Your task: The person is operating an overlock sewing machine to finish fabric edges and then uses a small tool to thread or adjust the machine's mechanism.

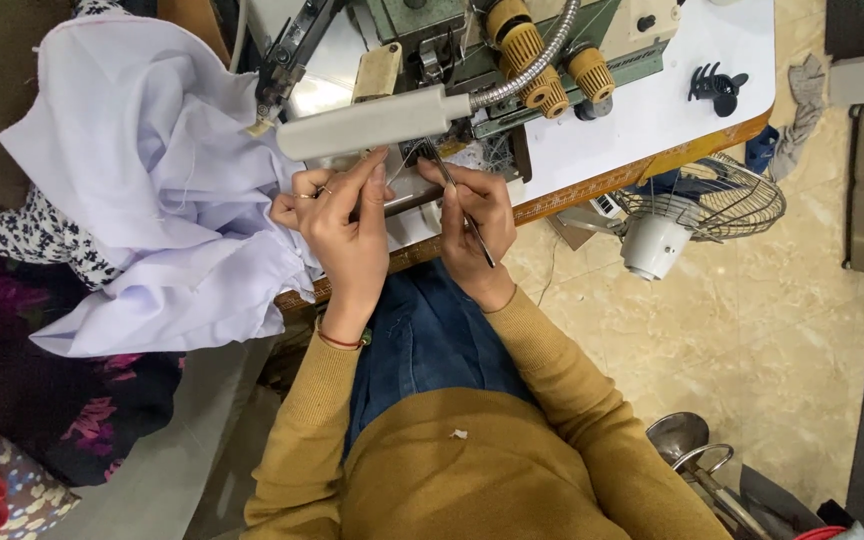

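A green sewing machine (512, 60) with yellow knobs stands on a white table (652, 110). My right hand (474, 215) holds thin metal tweezers (467, 215) with their tip pointing up towards the machine's needle area. My left hand (337, 215) rests beside it at the table's front edge, its index finger stretched towards the same spot, fingers touching the pale lilac fabric (152, 180) bunched at the left. A white lamp head (372, 122) on a flexible metal neck hangs just above both hands and hides part of the work area.
A small floor fan (697, 205) stands under the table's right end. A black hair clip (717, 85) lies on the table top. Patterned cloths (42, 235) pile at the left. Metal pots (692, 450) sit on the tiled floor at lower right.
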